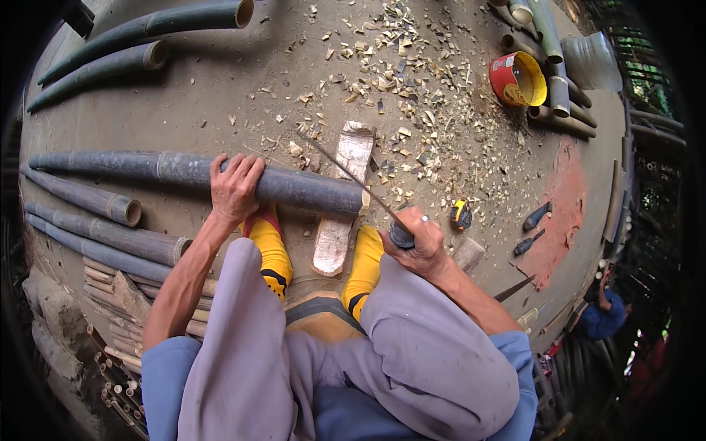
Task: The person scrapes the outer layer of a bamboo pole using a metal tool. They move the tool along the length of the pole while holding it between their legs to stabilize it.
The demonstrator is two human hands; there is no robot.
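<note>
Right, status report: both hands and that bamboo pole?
Left hand grips bamboo pole. Right hand holds long blade, laid across pole. Wood chips scattered beyond.

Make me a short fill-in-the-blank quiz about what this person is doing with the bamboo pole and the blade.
1. The left hand rests on top of a long dark ____ pole.
2. The right hand grips the handle of a long thin ____.
3. The pole's cut end lies across a flat wooden ____.
4. The person's socks are ____.

Missing words: bamboo; blade; board; yellow
</note>
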